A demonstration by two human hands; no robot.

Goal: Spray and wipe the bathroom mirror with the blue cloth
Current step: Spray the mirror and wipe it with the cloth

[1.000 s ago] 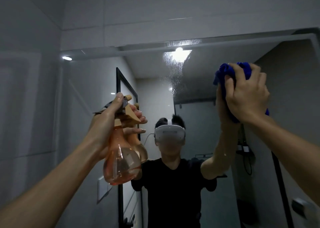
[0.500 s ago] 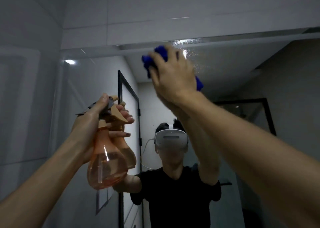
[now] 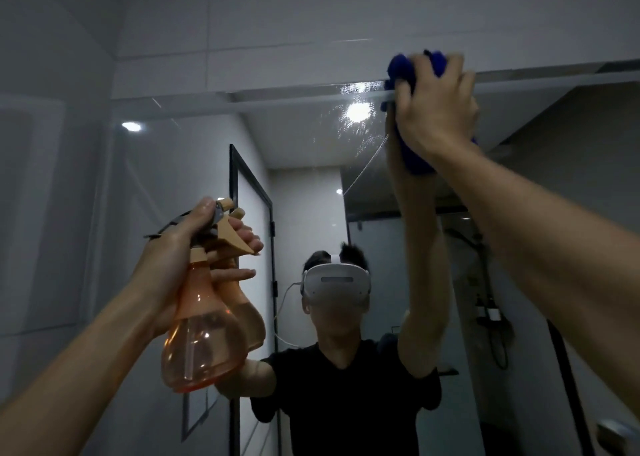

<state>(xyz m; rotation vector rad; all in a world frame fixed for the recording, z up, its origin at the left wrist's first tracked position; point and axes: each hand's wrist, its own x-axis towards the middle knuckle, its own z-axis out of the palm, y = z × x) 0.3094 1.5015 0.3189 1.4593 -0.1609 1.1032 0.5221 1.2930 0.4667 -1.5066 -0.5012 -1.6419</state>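
Fingers of the right hand are curled over the blue cloth, bunching it and pressing it flat to the mirror in the upper right of the frame, right at the glass's top edge where it meets the tiled wall. Part of the cloth sticks out above the knuckles onto that edge, and another fold shows below the wrist. Left of the cloth, along the same top edge, a patch of fine droplets glitters around a reflected ceiling light; a thin wet streak slants down from it toward the centre. Lower on the glass the surface looks smooth and dark, with broad room to the left and below the wiping hand.

At lower left, the left hand grips the neck of an orange spray bottle, thumb on top of the pump head and fingers wrapped near the trigger, nozzle close to the glass. Clear liquid sits in the rounded base. Its reflection lies just beside it. Grey wall tile fills the left edge of the frame.
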